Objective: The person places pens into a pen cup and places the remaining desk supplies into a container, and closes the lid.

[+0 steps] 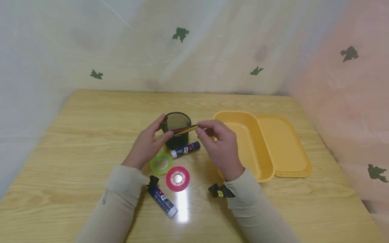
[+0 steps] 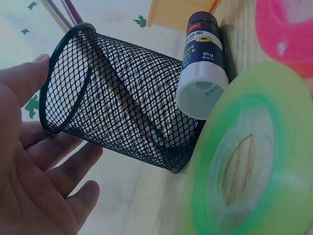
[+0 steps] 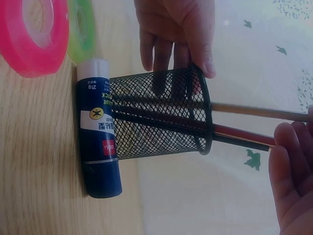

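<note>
A black mesh pencil cup [image 1: 177, 141] stands upright on the table. My left hand [image 1: 145, 143] holds its rim on the left side, with the thumb on the rim and the other fingers along the mesh in the right wrist view. Thin pencils [image 3: 244, 138], one red, one dark and one yellowish, slant out of the cup, their lower ends visible through the mesh. The right hand [image 1: 221, 143] pinches their upper ends between thumb and fingers. Against the cup's base lies a navy and white glue stick [image 3: 98, 129].
Green tape [image 1: 161, 163] and pink tape [image 1: 177, 179] lie nearer me. Another glue stick [image 1: 162, 201] lies by the left sleeve. On the right are an open yellow box [image 1: 263, 152] and its yellow lid [image 1: 284, 148]. A curtain [image 1: 212, 60] hangs behind the table.
</note>
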{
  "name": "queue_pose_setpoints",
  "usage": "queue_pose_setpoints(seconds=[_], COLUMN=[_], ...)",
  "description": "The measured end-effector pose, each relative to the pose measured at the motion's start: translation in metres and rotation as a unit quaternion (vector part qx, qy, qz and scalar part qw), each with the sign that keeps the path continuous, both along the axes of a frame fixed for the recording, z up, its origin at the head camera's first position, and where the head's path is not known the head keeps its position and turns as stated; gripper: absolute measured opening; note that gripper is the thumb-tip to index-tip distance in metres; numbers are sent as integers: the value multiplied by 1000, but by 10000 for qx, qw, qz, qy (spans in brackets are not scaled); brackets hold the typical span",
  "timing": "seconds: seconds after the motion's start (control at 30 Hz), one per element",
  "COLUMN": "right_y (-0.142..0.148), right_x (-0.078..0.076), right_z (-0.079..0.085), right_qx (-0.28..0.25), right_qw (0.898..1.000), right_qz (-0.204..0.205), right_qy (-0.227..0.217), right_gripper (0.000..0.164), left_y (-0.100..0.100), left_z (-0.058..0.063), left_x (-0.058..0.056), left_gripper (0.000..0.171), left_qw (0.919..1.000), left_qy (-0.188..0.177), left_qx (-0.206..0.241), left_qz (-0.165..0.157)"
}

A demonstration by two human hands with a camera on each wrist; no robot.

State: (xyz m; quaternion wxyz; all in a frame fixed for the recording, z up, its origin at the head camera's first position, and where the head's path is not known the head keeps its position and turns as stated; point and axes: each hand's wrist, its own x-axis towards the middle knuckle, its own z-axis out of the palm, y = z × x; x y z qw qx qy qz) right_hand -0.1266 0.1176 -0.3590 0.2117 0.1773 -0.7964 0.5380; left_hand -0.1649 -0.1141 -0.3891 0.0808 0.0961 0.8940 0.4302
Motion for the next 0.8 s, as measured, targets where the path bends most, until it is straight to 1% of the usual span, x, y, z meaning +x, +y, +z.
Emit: queue_pose_setpoints(seconds=[0.13,0.33,0.6,0.8], right_y=[1,4,6,9], right_x=[-1,0,-1,-4], right_z=[0,0,1,4], right_qx=[174,380,381,389], right_qw=[9998,9990,9988,9989], right_qz=[-55,-223,-235,-226], right_qy=[60,-75,-193,-107], right_gripper=[13,14,15,10], left_y=[1,2,2,0], left_z=[0,-3,-3,-2], left_x=[-1,-2,-3,-3], left_gripper=[75,76,76,76], left_qw=[10000,10000,10000,10000], left_qy=[17,25,-10,-4], left_qx=[8,38,38,15], left_qz=[0,-37,-19,-6])
